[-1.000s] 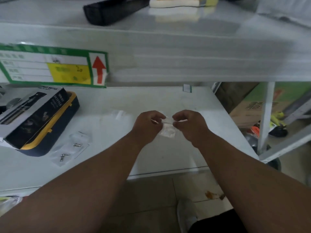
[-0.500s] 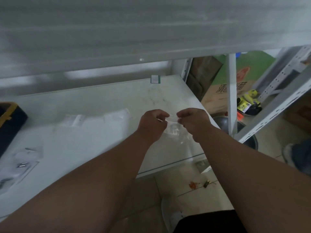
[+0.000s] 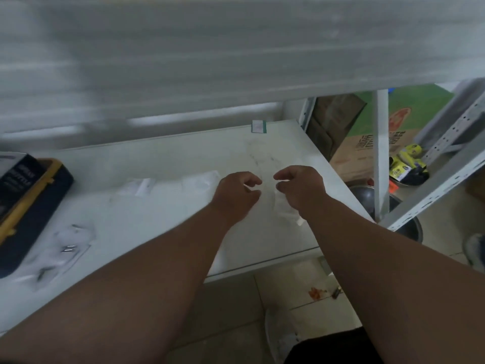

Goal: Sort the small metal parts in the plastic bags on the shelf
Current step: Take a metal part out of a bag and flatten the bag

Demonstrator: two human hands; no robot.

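Note:
A small clear plastic bag hangs just above the white shelf, between and below my hands. My right hand pinches its upper edge with curled fingers. Close on its left, my left hand also has thumb and fingers curled in a pinch at the bag's faint edge; blur hides the exact contact. Another clear bag holding small metal parts lies on the shelf at the left. Two more flat clear bags lie behind my left hand.
A dark blue and yellow box sits at the shelf's left end. The upper shelf overhangs closely. A white upright post stands at the right edge, with a metal bowl and cardboard boxes beyond it.
My hands have drawn slightly apart, and the bag now hangs more under the right hand. The camera view swung back left, so the box and the bag of parts are in sight again.

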